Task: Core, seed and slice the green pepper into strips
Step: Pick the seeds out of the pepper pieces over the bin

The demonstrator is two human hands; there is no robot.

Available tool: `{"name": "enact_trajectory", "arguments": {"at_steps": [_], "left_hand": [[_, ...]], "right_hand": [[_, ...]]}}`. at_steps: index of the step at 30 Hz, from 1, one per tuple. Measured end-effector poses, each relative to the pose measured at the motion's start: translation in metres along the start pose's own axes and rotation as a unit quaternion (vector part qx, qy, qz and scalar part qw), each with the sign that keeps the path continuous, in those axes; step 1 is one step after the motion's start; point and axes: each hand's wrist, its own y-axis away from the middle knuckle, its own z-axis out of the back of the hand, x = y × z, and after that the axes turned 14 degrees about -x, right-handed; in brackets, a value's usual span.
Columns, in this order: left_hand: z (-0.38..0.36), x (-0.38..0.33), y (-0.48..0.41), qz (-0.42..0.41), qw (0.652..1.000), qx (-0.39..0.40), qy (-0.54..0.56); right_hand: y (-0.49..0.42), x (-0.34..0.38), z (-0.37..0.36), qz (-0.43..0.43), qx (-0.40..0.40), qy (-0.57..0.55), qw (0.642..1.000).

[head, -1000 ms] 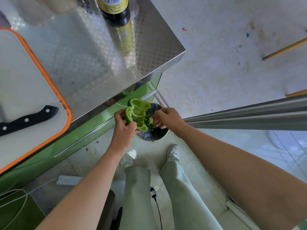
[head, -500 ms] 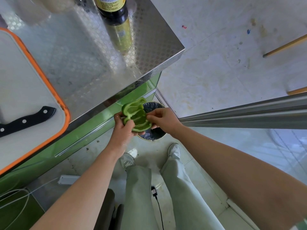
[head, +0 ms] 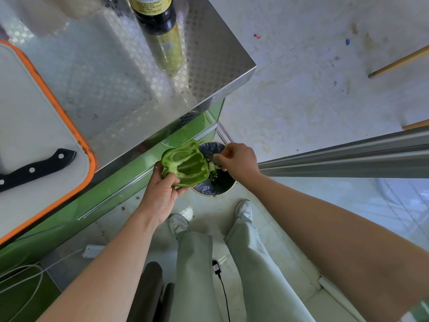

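The green pepper (head: 185, 166) is bright glossy green, with paler yellow-green ribs on its inner wall. The bench (head: 130, 84) is silver steel embossed with a fine chequered pattern. The cutting board (head: 27, 126) is off-white with an orange rim, and the knife handle (head: 34, 169) is black with three silver rivets. The bottle (head: 153, 12) is near-black with a yellow label, and its reflection on the steel is yellow-green. The cabinet front (head: 111, 194) is glossy lime green. The bin (head: 209, 190) has a grey-blue liner, with green and whitish scraps (head: 213, 169) in it. The floor (head: 301, 94) is pale grey-white, dotted with one red speck and one blue. The trousers (head: 197, 263) are pale grey-green, the shoes (head: 243, 209) white, the cable (head: 224, 296) black.
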Motion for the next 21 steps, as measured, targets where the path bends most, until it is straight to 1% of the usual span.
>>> {"name": "enact_trajectory", "arguments": {"at_steps": [2,4,8,11,12,13,14,15,16,17,18,21], "left_hand": [[-0.001,0.001,0.0,-0.007,1.0,-0.002,-0.01],[-0.003,0.001,-0.001,-0.025,0.999,-0.011,-0.027],[-0.003,0.0,-0.001,-0.066,0.994,-0.037,-0.083],[-0.003,-0.001,0.001,-0.077,0.991,-0.035,-0.101],[-0.003,-0.001,0.003,-0.084,0.99,-0.035,-0.11],[-0.003,-0.001,0.003,-0.093,0.987,-0.036,-0.123],[-0.003,-0.001,0.005,-0.102,0.985,-0.034,-0.137],[-0.003,-0.001,0.006,-0.108,0.982,-0.029,-0.149],[-0.004,-0.001,0.009,-0.111,0.981,-0.019,-0.159],[-0.005,-0.001,0.011,-0.114,0.979,-0.009,-0.168],[-0.006,-0.002,0.014,-0.115,0.978,0.0,-0.176],[-0.01,-0.005,0.023,-0.106,0.976,0.019,-0.192]], "right_hand": [[0.001,0.0,0.0,0.017,0.012,0.019,1.0],[0.003,-0.001,0.0,0.033,0.007,0.017,0.999],[0.003,-0.001,0.0,0.007,-0.021,0.021,1.0],[0.003,0.0,0.001,0.009,-0.001,-0.009,1.0],[0.003,0.003,0.003,0.014,0.016,-0.03,0.999],[0.004,0.006,0.005,0.003,0.039,-0.077,0.996],[0.006,0.012,0.009,-0.033,0.071,-0.141,0.987],[0.009,0.019,0.013,-0.081,0.117,-0.208,0.968],[0.012,0.024,0.018,-0.119,0.167,-0.25,0.946],[0.014,0.028,0.022,-0.128,0.207,-0.259,0.935],[0.016,0.029,0.024,-0.113,0.236,-0.247,0.933],[0.021,0.026,0.032,-0.081,0.287,-0.246,0.922]]}}
